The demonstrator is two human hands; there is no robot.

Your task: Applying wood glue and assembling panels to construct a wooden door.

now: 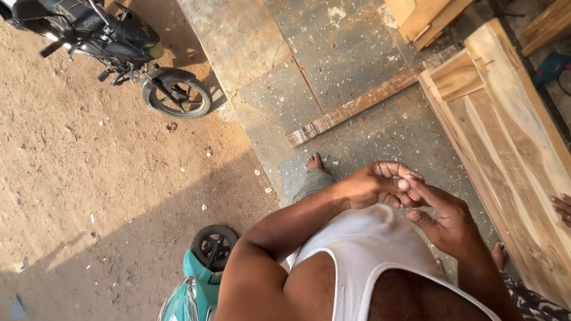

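Note:
My two hands meet in front of my chest, above a grey stone floor (333, 53). My left hand (372, 185) is curled, its fingers bent in toward the palm. My right hand (445, 219) has loosely bent, spread fingers, and its fingertips touch the left hand's fingertips. I see no object in either hand. My bare foot (313, 161) stands on the floor beyond my left forearm. I wear a white sleeveless vest (369, 249).
A large pale wooden panel (505, 137) lies to the right, with another person's fingers (562, 209) at its edge. A rough plank (351, 110) lies across the floor. On the sandy ground (89, 178) at left stand a black motorcycle (119, 41) and a teal scooter (196, 285).

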